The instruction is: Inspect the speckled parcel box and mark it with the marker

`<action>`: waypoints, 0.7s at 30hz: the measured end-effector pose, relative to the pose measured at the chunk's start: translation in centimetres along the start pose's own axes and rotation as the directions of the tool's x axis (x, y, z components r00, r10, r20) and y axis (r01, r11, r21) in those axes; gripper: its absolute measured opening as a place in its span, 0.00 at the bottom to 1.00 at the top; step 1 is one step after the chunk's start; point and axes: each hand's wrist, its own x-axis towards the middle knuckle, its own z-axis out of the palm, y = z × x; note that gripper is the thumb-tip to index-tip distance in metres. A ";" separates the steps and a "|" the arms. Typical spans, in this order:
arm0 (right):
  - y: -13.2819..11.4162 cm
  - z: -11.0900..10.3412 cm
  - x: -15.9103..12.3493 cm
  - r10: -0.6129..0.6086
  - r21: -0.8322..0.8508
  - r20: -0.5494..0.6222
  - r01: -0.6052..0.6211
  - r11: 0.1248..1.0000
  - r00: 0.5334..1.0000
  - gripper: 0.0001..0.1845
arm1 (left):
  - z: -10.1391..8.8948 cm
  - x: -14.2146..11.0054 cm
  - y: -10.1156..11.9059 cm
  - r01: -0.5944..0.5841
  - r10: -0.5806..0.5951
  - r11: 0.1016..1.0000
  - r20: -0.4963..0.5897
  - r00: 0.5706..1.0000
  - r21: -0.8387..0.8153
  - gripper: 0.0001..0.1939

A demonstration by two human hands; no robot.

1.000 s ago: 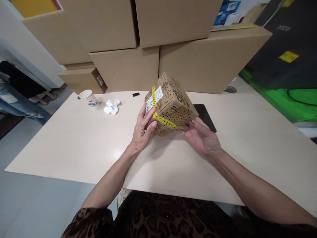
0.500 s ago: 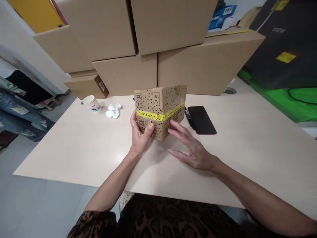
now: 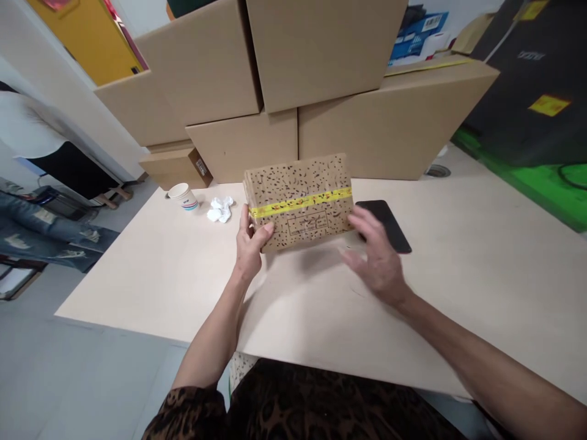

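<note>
Held above the table is a small cardboard box [image 3: 300,180], covered in dark specks and crossed by a strip of yellow tape. One broad face with a printed label frame is turned toward me. My left hand [image 3: 251,244] grips its left end, thumb on the front and fingers around the side. By the lower right corner, my right hand [image 3: 376,256] has its fingers spread, the fingertips close to the box edge; whether they touch it I cannot tell. A black phone [image 3: 389,226] lies behind my right hand, partly hidden by it.
A paper cup [image 3: 183,197] and crumpled white tissue [image 3: 221,209] sit on the left of the pale table [image 3: 151,275]. Large cardboard boxes [image 3: 339,137] are stacked along the back. A person's jeans [image 3: 59,229] show at the far left, and a black case [image 3: 532,79] stands at right.
The box has turned from corner-on to its broad face toward me. My right hand has shifted right to its lower right corner. The view has moved slightly.
</note>
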 end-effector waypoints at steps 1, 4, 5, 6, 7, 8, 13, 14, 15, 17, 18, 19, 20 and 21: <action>0.3 -0.4 0.4 0.078 0.042 -0.081 -0.075 0.996 0.994 0.33 | -0.2 0.4 0.1 0.024 -0.024 0.997 0.005 1.000 -0.069 0.42; 1.3 -1.1 1.4 0.347 0.239 -0.125 -0.311 0.920 0.930 0.38 | -0.4 1.0 0.2 0.097 -0.101 0.974 -0.004 0.995 -0.205 0.31; 1.6 -1.2 1.6 0.429 0.307 -0.073 -0.389 0.869 0.900 0.40 | -0.4 1.1 0.3 0.136 -0.140 0.962 -0.002 0.990 -0.235 0.28; 1.8 -1.2 1.8 0.491 0.363 -0.001 -0.457 0.812 0.871 0.41 | -0.4 1.2 0.3 0.181 -0.186 0.949 0.005 0.983 -0.258 0.26; 1.9 -1.2 2.0 0.525 0.405 0.077 -0.508 0.760 0.847 0.42 | -0.4 1.2 0.3 0.227 -0.232 0.934 0.013 0.973 -0.274 0.25; 1.9 -1.2 2.0 0.534 0.432 0.149 -0.540 0.722 0.832 0.41 | -0.3 1.2 0.4 0.271 -0.277 0.919 0.021 0.961 -0.286 0.24; 1.0 -1.0 2.2 0.505 0.542 0.263 -0.559 0.627 0.822 0.33 | -0.5 1.4 0.3 0.476 -0.474 0.824 0.086 0.876 -0.307 0.23; 0.7 -1.0 2.3 0.525 0.563 0.253 -0.565 0.603 0.813 0.32 | -0.6 1.4 0.2 0.522 -0.513 0.797 0.114 0.851 -0.304 0.24; 0.5 -1.0 2.4 0.543 0.576 0.245 -0.571 0.585 0.803 0.31 | -0.7 1.5 0.0 0.562 -0.546 0.771 0.145 0.825 -0.298 0.26; 0.2 -1.0 2.7 0.559 0.585 0.250 -0.583 0.563 0.791 0.29 | -1.0 1.6 -0.3 0.619 -0.586 0.738 0.200 0.785 -0.269 0.30; 0.1 -1.0 2.8 0.561 0.587 0.260 -0.590 0.554 0.786 0.27 | -1.1 1.7 -0.3 0.635 -0.597 0.732 0.216 0.772 -0.247 0.32; 0.1 -1.1 2.9 0.564 0.590 0.271 -0.598 0.543 0.780 0.26 | -1.2 1.7 -0.4 0.644 -0.605 0.732 0.223 0.765 -0.222 0.32; 0.1 -1.1 3.0 0.571 0.595 0.276 -0.604 0.530 0.773 0.26 | -1.2 1.7 -0.4 0.645 -0.607 0.737 0.222 0.763 -0.201 0.31; 0.1 -1.2 3.1 0.578 0.598 0.281 -0.611 0.519 0.766 0.26 | -1.3 1.7 -0.3 0.639 -0.603 0.746 0.217 0.768 -0.188 0.30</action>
